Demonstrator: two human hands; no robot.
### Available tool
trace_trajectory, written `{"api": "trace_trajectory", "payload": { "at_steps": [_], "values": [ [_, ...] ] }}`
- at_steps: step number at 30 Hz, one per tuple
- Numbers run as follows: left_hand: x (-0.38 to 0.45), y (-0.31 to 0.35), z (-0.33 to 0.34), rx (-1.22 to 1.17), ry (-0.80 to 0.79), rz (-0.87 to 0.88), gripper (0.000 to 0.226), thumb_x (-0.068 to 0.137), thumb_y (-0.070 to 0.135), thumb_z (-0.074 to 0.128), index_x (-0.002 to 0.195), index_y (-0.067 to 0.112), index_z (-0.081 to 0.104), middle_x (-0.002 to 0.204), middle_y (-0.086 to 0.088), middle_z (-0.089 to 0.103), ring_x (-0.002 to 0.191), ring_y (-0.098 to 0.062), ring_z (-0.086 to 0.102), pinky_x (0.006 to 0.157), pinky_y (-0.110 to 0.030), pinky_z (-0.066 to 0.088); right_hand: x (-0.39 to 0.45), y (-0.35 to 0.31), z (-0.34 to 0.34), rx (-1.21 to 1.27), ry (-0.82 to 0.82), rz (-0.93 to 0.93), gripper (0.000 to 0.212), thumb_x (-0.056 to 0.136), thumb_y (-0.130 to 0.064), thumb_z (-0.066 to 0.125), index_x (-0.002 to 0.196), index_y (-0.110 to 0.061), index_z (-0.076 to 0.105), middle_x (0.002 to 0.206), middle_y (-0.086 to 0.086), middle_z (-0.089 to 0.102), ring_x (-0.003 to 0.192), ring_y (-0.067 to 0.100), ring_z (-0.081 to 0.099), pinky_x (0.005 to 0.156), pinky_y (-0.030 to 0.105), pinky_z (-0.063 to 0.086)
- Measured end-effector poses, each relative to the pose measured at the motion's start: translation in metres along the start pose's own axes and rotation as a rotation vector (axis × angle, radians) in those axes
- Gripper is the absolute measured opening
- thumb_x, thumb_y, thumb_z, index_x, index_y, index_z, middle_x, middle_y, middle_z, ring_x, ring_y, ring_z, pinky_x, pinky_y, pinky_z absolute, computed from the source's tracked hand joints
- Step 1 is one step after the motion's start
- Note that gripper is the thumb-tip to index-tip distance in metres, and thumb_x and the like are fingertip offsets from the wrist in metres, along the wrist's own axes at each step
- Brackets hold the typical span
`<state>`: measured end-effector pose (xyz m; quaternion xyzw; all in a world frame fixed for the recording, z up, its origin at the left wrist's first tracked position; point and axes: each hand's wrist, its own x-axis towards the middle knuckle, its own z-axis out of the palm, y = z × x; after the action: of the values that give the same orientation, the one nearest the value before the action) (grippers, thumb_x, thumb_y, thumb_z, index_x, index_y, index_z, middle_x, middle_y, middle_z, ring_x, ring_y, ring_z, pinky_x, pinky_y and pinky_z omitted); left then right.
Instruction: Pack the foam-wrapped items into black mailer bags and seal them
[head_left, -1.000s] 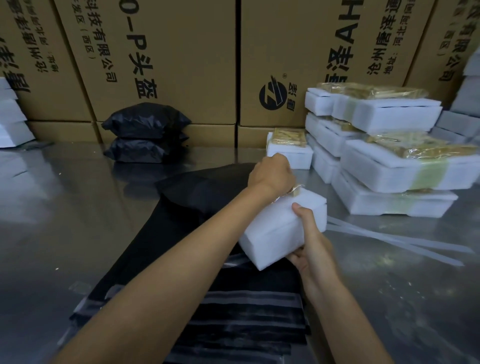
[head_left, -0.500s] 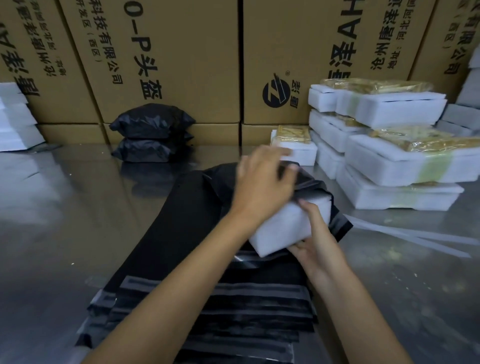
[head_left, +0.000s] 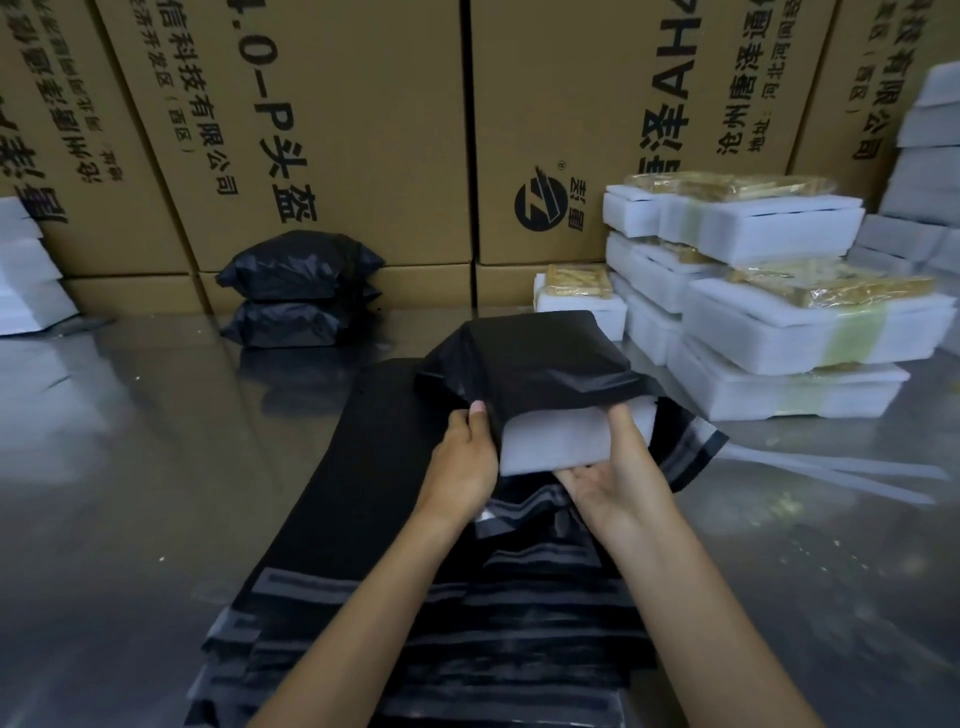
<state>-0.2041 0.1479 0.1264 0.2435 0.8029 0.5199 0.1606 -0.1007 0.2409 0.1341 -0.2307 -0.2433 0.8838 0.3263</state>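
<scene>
A white foam-wrapped item (head_left: 558, 441) is seen mostly sheathed in a black mailer bag (head_left: 540, 364), only its near end left exposed. That end is cradled by the right hand (head_left: 618, 475), palm up beneath it and thumb curled onto its right side. The bag's mouth is pinched at the left edge in the grip of the left hand (head_left: 465, 462). Both are held above a stack of flat bags (head_left: 415, 597) on the bench (head_left: 130, 467). Two filled bags (head_left: 301, 288) lie far left; foam packs (head_left: 769, 312) are stacked far right.
</scene>
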Motion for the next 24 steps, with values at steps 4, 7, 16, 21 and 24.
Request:
{"api": "trace_trajectory", "payload": {
  "at_steps": [4, 7, 16, 21, 24],
  "values": [
    [-0.007, -0.009, -0.01, 0.012, -0.159, -0.015, 0.067, 0.098, 0.066, 0.015, 0.152, 0.031, 0.035, 0.154, 0.007, 0.041, 0.139, -0.014, 0.039, 0.098, -0.023, 0.026, 0.017, 0.002, 0.018, -0.001, 0.031, 0.022, 0.039, 0.108, -0.017, 0.04, 0.143, 0.0, 0.047, 0.149, 0.023, 0.047, 0.138, 0.035, 0.045, 0.118, 0.042, 0.033],
    [-0.005, -0.017, -0.022, 0.023, -0.262, -0.009, 0.076, 0.091, 0.077, 0.016, 0.15, 0.033, 0.038, 0.153, 0.013, 0.041, 0.14, -0.008, 0.037, 0.102, -0.022, 0.025, 0.023, 0.002, 0.028, 0.058, 0.0, 0.051, 0.028, 0.103, -0.027, 0.053, 0.123, -0.01, 0.063, 0.141, 0.017, 0.057, 0.117, 0.031, 0.059, 0.105, 0.039, 0.044],
    [0.0, -0.017, -0.06, 0.285, -0.25, 0.098, 0.076, 0.074, 0.084, 0.05, 0.131, 0.035, 0.052, 0.132, 0.013, 0.061, 0.118, -0.011, 0.058, 0.096, -0.029, 0.047, 0.029, 0.023, 0.045, -0.028, 0.067, 0.001, 0.041, 0.098, -0.032, 0.063, 0.134, -0.013, 0.061, 0.13, 0.013, 0.065, 0.114, 0.029, 0.062, 0.102, 0.043, 0.049],
    [-0.006, 0.016, -0.045, 0.599, 0.251, 0.549, 0.092, 0.079, 0.082, 0.039, 0.15, 0.026, 0.027, 0.152, -0.003, 0.032, 0.143, -0.023, 0.026, 0.112, -0.048, 0.032, 0.032, 0.048, 0.041, 0.0, 0.057, -0.052, 0.039, 0.105, -0.029, 0.048, 0.139, -0.01, 0.054, 0.135, 0.012, 0.062, 0.124, 0.027, 0.059, 0.109, 0.042, 0.045],
    [-0.001, 0.042, -0.005, 0.683, 0.016, 0.715, 0.085, 0.086, 0.064, 0.051, 0.156, 0.024, 0.022, 0.166, 0.002, 0.008, 0.152, -0.014, -0.004, 0.123, -0.046, -0.001, 0.023, 0.051, 0.038, 0.054, 0.019, 0.004, 0.031, 0.11, -0.015, 0.023, 0.103, -0.016, 0.053, 0.102, 0.004, 0.059, 0.092, 0.016, 0.06, 0.087, 0.023, 0.051]
  ]
}}
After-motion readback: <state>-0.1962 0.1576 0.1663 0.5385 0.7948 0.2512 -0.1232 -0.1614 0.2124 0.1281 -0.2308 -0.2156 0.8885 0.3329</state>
